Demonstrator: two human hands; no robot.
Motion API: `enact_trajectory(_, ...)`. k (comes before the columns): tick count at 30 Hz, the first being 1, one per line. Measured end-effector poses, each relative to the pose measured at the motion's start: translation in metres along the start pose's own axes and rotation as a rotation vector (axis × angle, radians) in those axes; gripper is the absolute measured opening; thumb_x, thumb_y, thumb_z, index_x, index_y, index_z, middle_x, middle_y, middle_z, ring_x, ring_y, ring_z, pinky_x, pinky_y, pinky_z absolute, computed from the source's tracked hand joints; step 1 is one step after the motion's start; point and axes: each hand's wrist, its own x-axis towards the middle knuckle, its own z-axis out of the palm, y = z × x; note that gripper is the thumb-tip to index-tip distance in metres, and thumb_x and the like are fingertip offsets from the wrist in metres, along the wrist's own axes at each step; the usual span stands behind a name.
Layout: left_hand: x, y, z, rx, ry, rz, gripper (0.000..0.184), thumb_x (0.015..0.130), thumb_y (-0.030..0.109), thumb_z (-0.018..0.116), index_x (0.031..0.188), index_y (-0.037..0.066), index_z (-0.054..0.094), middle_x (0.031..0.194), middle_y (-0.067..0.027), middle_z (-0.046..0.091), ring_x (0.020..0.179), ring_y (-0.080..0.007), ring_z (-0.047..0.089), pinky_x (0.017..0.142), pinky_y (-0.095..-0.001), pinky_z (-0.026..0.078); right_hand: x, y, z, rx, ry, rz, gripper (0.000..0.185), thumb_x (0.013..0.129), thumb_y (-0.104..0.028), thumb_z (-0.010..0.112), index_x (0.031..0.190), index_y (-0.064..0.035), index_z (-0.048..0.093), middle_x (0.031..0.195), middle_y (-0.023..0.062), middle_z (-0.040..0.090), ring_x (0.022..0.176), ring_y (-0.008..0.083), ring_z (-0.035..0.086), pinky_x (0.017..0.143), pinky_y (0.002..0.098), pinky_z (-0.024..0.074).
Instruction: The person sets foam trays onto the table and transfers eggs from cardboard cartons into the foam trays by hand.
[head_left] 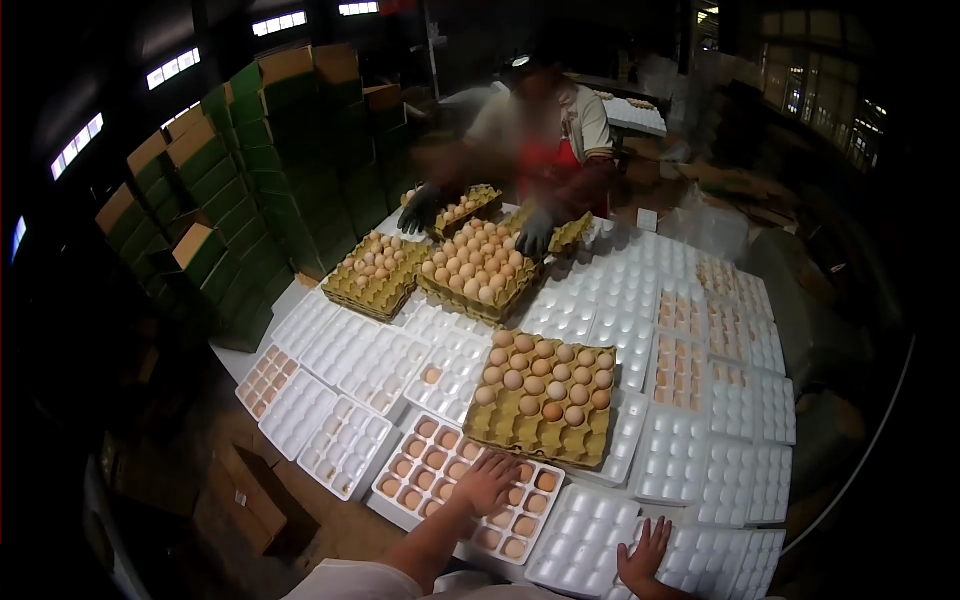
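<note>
My left hand [487,483] lies over a white foam tray [384,487] of eggs, palm down with fingers stretched out. The eggs right beneath it are hidden. To the right, my right hand [645,552] rests open, fingers spread, at the edge of white foam trays [690,560] with rounded cups. Just beyond my left hand stands a stack of yellow-brown pulp egg trays [510,432]. Brown eggs [557,390] fill most of its top tray, while the cups along its near side hold none.
Across the table, a person in dark gloves [535,235] handles pulp trays of eggs [473,262]. Another pulp stack [372,290] stands beside them. Foam trays [672,455] cover the right side, some with eggs. Green cartons [300,170] are piled left; a cardboard box [255,500] sits below.
</note>
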Motion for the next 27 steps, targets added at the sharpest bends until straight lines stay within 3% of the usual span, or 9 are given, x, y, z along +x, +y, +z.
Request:
enact_trajectory(3,0.003,0.002,-0.002,-0.010,-0.003,0.000,0.051,0.097,0.029,0.055,0.143,0.007,0.057,0.148,-0.0168,0.058,0.141,-0.0346,0.050,0.125,-0.0506,0.028,0.002,-0.006,-0.004,-0.002,-0.041,0.057,0.091,0.081,-0.029,0.076,0.153,0.0110,0.037,0.167,0.0365,0.018,0.155,0.0566,0.011,0.124,0.0661,0.0169)
enact_trajectory(6,0.000,0.001,0.001,-0.025,-0.008,-0.007,0.052,0.096,0.029,0.056,0.143,0.007,0.057,0.149,-0.0169,0.057,0.142,-0.0348,0.049,0.126,-0.0507,0.027,-0.001,0.000,0.001,-0.216,0.015,-0.026,0.090,0.093,-0.040,0.072,0.161,0.0034,0.031,0.168,0.0332,0.020,0.156,0.0525,0.016,0.128,0.0585,0.0175)
enact_trajectory(9,-0.001,-0.002,0.002,-0.032,-0.030,-0.018,0.055,0.094,0.029,0.057,0.144,0.008,0.057,0.150,-0.0170,0.057,0.142,-0.0354,0.049,0.126,-0.0511,0.027,-0.001,0.000,0.002,-0.185,-0.015,-0.007,0.092,0.092,-0.039,0.073,0.161,0.0047,0.030,0.169,0.0322,0.017,0.157,0.0525,0.011,0.129,0.0580,0.0147)
enact_trajectory(10,-0.001,-0.003,0.005,-0.031,-0.036,-0.019,0.055,0.093,0.029,0.057,0.144,0.008,0.057,0.150,-0.0170,0.056,0.142,-0.0357,0.049,0.126,-0.0513,0.026,-0.001,0.000,0.001,-0.181,-0.049,0.022,0.088,0.096,-0.042,0.067,0.162,0.0027,0.030,0.170,0.0296,0.019,0.158,0.0522,0.006,0.129,0.0588,0.0136)
enact_trajectory(13,-0.001,-0.009,0.013,-0.038,-0.019,0.004,0.057,0.092,0.028,0.057,0.145,0.007,0.055,0.148,-0.0179,0.057,0.140,-0.0364,0.049,0.125,-0.0524,0.028,0.002,0.002,0.001,-0.078,-0.038,0.008,0.091,0.080,-0.027,0.075,0.153,0.0123,0.037,0.166,0.0370,0.018,0.155,0.0566,0.012,0.124,0.0662,0.0165)
enact_trajectory(18,0.000,-0.006,0.007,-0.041,-0.025,-0.019,0.057,0.092,0.028,0.056,0.144,0.005,0.055,0.148,-0.0181,0.055,0.140,-0.0364,0.048,0.125,-0.0528,0.029,0.005,-0.017,-0.011,-0.064,-0.062,0.049,0.088,0.080,-0.021,0.074,0.153,0.0119,0.036,0.166,0.0371,0.021,0.155,0.0573,0.012,0.125,0.0647,0.0158)
enact_trajectory(24,0.001,-0.008,0.001,-0.086,-0.042,-0.038,0.059,0.092,0.028,0.054,0.145,0.005,0.053,0.153,-0.0179,0.051,0.144,-0.0370,0.045,0.127,-0.0531,0.024,0.001,-0.015,0.003,-0.157,0.012,0.075,0.085,0.084,-0.018,0.067,0.158,0.0043,0.033,0.169,0.0296,0.023,0.157,0.0523,0.015,0.126,0.0633,0.0165)
enact_trajectory(27,-0.002,-0.011,0.010,-0.104,-0.037,-0.052,0.060,0.091,0.028,0.053,0.146,0.005,0.053,0.155,-0.0178,0.050,0.145,-0.0381,0.044,0.128,-0.0535,0.023,0.004,-0.004,0.013,-0.477,0.079,-0.021,0.081,0.101,-0.044,0.060,0.166,-0.0067,0.029,0.172,0.0244,0.019,0.147,0.0449,0.038,0.127,0.0548,0.0226)
